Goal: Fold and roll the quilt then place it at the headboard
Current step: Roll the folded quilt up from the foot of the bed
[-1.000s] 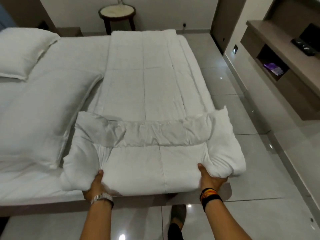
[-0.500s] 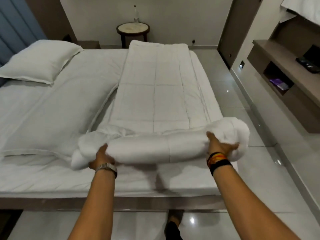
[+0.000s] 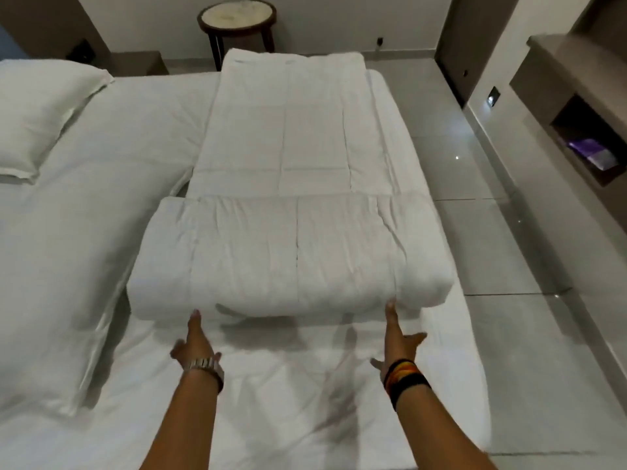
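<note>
White bed sheet lies bare beneath both arms. Left hand and right hand, fingers outstretched and grasping nothing, touch the quilt roll, whose long axis runs crosswise just ahead.

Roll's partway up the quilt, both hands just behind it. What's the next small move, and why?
Probably slide both open hands, left hand and right hand, under the roll's near edge and turn it over once more: a long flat stretch of quilt lies unrolled beyond it.
</note>
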Available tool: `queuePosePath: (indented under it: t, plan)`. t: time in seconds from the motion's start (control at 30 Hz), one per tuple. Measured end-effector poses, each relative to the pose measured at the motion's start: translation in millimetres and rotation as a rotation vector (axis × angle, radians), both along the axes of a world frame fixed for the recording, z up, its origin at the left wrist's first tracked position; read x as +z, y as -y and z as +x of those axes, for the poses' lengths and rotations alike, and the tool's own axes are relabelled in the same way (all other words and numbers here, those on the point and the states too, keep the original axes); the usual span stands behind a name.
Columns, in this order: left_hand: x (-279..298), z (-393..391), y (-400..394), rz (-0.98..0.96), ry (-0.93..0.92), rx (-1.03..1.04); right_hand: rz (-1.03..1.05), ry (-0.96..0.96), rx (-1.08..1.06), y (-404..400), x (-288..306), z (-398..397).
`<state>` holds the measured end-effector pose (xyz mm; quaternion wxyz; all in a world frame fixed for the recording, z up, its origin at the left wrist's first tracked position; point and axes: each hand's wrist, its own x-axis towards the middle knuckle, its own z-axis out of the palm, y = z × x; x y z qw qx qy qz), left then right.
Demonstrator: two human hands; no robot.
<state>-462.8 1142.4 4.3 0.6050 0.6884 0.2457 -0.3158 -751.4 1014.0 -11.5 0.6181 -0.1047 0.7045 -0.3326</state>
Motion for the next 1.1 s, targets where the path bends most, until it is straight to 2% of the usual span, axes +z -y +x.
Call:
queuePosePath:
  t: [0.07, 0.13, 0.2, 0.27, 0.37, 0.47, 0.73, 0.9, 1.1]
  plan:
    - [-21.4, -1.9, 5.6, -0.028, -0.091, 0.006, 0.062, 0.187, 0.01, 19.0, -11.1, 15.1]
    - [-33.2, 11.7, 24.2, -0.137, -0.089, -0.046, 0.053, 0.233, -0.036, 51.3, -18.9, 34.6]
    - [-38.7, 33.6, 49.3, -0.227, -0.082, -0.115, 0.063, 0.207, -0.157, 85.6, -26.3, 50.9]
    - [-43.4, 57.1, 68.1, -0.228, -0.126, -0.141, 0.071, 0.098, -0.249, 109.8, -35.2, 59.3]
    - [-55.7, 78.5, 80.7, -0.187, -0.241, -0.086, 0.065, -0.023, -0.302, 114.5, -56.4, 61.5]
    - [-59.0, 75.2, 75.4, -0.184, -0.335, 0.015, -0.045, -0.025, -0.326, 102.3, -71.8, 54.6]
    - [-27.4, 5.8, 17.7, -0.122, -0.059, 0.106, -0.256, -0.064, -0.318, 38.1, -43.6, -5.7]
    - [-7.1, -44.6, -76.0, -0.067, -0.125, 0.12, -0.207, -0.157, -0.316, -53.0, -7.0, -54.8]
    - [11.7, -104.8, -230.0, 0.039, -0.193, 0.138, -0.075, -0.184, -0.304, -218.3, 28.9, -112.7]
